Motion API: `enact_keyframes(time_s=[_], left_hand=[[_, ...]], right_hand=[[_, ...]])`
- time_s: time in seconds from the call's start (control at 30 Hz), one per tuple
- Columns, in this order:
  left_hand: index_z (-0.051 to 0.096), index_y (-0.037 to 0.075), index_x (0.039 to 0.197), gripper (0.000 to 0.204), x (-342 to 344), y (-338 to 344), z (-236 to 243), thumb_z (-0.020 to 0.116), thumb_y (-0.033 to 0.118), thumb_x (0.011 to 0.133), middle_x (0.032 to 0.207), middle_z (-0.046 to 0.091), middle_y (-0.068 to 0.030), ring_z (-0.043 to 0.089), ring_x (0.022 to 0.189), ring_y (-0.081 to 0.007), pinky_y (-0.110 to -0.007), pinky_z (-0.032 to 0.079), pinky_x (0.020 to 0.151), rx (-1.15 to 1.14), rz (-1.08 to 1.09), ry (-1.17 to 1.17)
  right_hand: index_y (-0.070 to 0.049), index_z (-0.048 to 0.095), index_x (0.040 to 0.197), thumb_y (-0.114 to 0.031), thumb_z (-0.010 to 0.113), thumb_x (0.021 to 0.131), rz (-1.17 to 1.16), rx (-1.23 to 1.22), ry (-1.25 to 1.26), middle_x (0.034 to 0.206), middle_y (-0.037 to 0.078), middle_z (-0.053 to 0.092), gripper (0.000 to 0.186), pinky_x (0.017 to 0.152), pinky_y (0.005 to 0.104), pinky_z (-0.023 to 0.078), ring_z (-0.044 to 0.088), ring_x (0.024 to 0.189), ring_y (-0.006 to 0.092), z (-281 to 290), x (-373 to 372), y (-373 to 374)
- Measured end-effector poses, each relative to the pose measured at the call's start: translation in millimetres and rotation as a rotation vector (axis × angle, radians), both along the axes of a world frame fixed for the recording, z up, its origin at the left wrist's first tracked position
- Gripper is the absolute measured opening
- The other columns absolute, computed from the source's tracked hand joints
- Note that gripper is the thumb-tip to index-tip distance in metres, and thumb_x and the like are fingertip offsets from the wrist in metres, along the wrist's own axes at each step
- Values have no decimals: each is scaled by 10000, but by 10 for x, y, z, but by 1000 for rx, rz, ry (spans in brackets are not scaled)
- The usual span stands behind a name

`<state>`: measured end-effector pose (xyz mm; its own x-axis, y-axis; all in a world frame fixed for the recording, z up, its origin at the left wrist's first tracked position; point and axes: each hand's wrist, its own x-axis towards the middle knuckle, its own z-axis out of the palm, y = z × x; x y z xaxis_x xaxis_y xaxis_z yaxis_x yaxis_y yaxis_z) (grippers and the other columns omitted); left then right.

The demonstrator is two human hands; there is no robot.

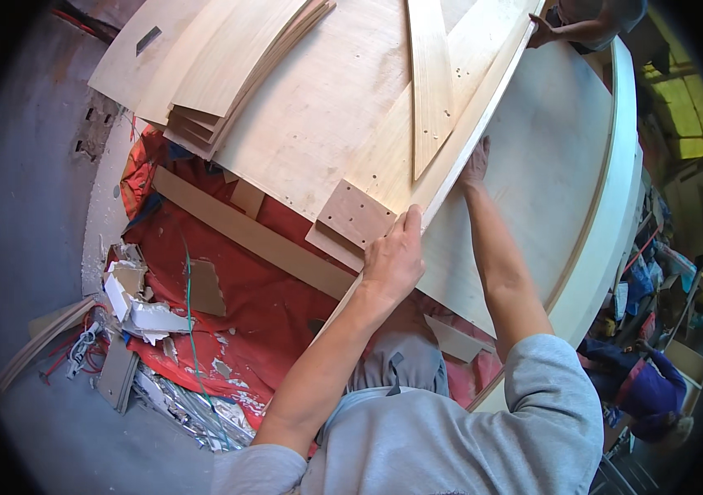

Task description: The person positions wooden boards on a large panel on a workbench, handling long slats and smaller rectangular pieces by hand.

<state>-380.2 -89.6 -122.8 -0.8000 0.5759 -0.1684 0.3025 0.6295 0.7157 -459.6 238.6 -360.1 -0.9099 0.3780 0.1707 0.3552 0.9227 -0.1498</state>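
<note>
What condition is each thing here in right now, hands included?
Left hand: gripping the long wooden strip, thumb on top.
Right hand: pressed against the strip's edge.
Large white panel: lying flat.
Stack of curved plywood pieces: piled, fanned.
Co-worker's hand: holding the strip's far end.

We see no labels, signs or screens. At about eight o'clock, on the floor by the red sheet, lie torn scraps of brown and white cardboard packaging (133,301); at four o'clock, near the rim, stands an open brownish box (688,360), its contents unclear.
</note>
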Motion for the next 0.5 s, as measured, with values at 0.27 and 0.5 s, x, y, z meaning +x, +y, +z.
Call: enact_keyframes(time_s=[0.27,0.5], left_hand=[[411,56,1413,563,291,-459,113,576,14,877,1206,671,-262,699,921,-508,-607,567,805,-95,-16,-88],[417,45,1399,533,479,-746,126,539,-18,885,1322,635,-228,693,1031,-477,-585,581,843,-62,9,-104]], right_hand=[[-94,366,1625,-344,507,1019,8,31,25,1696,170,324,671,1307,533,117,228,1601,337,-240,60,25],[-120,393,1618,-345,468,1038,11,-18,16,1692,160,337,626,1307,526,118,241,1596,334,-157,52,-97]])
